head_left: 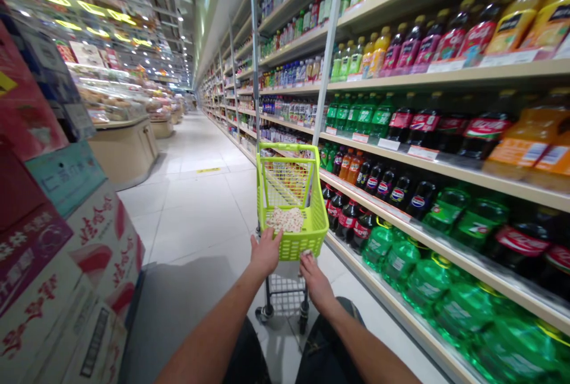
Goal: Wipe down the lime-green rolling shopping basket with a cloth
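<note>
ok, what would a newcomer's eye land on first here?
Probably the lime-green cart in the centre, with a speckled, cloth-like item lying in it and the left hand and right hand at its near side. Next, likely the shelves of colourful bottles along the right, then the stacked cartons at lower left.

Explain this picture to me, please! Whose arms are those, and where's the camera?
There's no robot: those arms belong to a person. The camera is worn on their head, looking forward and down. In front is a small green cart with something spotted, maybe cloth, lying in it. The left hand is at its near edge; the right hand is near its closest right corner. I can't tell whether either one grips anything. Bottles stand in rows on the right, and boxes are stacked on the left.
</note>
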A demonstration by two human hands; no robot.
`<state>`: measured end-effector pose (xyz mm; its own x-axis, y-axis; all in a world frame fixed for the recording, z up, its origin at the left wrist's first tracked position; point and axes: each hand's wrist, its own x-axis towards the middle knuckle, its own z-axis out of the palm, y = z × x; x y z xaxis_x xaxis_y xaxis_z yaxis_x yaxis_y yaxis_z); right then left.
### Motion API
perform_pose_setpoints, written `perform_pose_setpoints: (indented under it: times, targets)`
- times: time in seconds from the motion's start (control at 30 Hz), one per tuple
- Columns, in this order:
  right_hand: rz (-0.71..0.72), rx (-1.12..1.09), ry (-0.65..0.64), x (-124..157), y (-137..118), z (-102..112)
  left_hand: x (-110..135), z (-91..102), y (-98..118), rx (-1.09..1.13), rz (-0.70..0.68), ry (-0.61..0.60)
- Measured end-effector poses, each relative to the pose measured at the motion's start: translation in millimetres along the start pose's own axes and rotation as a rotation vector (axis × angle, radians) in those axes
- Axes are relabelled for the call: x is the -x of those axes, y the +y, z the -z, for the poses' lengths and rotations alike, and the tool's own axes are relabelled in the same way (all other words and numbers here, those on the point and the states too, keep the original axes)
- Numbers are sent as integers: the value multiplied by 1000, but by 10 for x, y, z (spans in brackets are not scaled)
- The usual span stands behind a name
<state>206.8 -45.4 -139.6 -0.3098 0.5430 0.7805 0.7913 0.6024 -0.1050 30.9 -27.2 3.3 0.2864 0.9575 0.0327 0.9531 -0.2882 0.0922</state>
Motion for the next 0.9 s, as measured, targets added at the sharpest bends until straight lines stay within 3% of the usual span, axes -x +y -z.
perform_pose_setpoints:
  times: [0.2,0.3,0.4,0.47,0.53,0.6,0.67,0.73,0.8,0.9]
  targets:
    - [-183,-14,168,-420,57,385,39,-24,23,-25,25,30]
    - [-284,-4,215,-327,96,215,55,-43,44,-38,23,34]
    - [-340,-23,191,34,94,-96,58,-64,44,-35,3,43]
    - [-340,-50,159,218,85,-180,54,-77,31,-32,-2,50]
    - [-324,-73,116,239,82,-88,51,-86,17,-32,0,54]
    - [-315,-70,115,88,93,122,50,-89,7,-30,3,56]
    - [-326,-37,172,-140,115,312,53,-89,4,-29,0,56]
    - [-345,-2,228,-287,132,365,57,-90,6,-25,0,55]
    - [-347,19,228,-230,123,257,65,-93,9,-22,10,58]
    - [-292,41,185,160,46,-34,83,-105,4,-19,15,65]
